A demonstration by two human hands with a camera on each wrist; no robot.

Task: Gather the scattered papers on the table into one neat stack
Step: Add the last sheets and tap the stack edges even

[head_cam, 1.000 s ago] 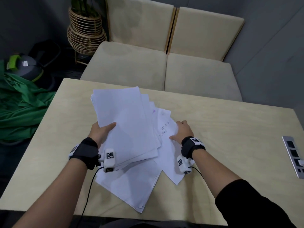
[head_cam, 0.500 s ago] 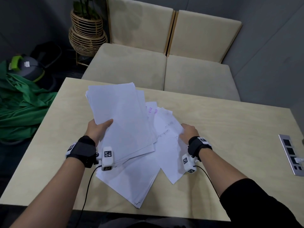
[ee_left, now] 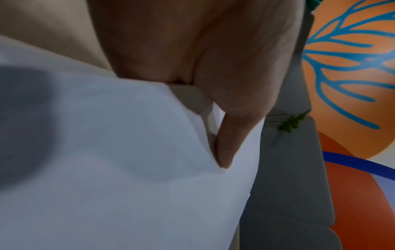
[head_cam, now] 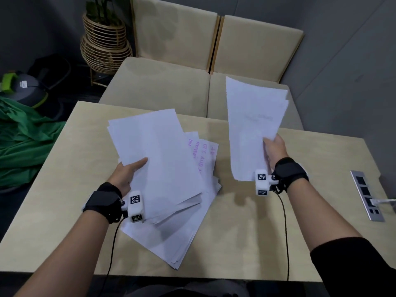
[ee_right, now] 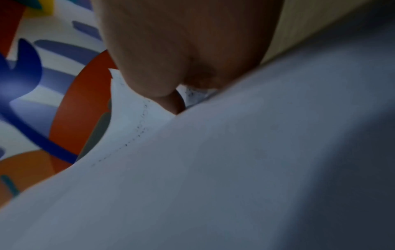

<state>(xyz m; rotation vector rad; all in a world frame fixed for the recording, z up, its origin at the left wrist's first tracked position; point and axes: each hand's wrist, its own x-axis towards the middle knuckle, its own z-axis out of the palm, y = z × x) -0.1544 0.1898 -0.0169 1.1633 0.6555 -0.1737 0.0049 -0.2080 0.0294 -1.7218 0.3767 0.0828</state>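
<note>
Thumb of the left hand (head_cam: 126,172) lies flat on top of the big sheaf (head_cam: 156,159), fingers out of sight beneath, so the pinch is clamped on paper near its left edge. Right hand (head_cam: 275,151) is closed on a thinner bundle (head_cam: 250,127), held up clear of the table (head_cam: 267,232), tilted toward the sofa (head_cam: 162,86). Both wrist views confirm paper nipped between thumb and palm.

Under the big sheaf a fan of loose sheets (head_cam: 182,228) lies on the table, one with purple handwriting (head_cam: 203,155) peeking out at the right.

Judgement on the step: the bundle in the right hand wants to come across and land on the left sheaf. Best done by bringing it down flat, long edges parallel, then letting the left thumb lift briefly to admit it. Sheets look limp; a pinch at one edge lets the far corners droop, so support from below would help. After that the fanned sheets need sweeping in and the whole lot tapping square on the table.

Hard to tell: how many sheets either hand holds; whether the left sheaf is fully lifted or resting on the fan at its near end. Left-hand fingers are hidden under paper. Faint writing on the right bundle is unreadable. Wrist views are blurred and mostly filled by paper.
</note>
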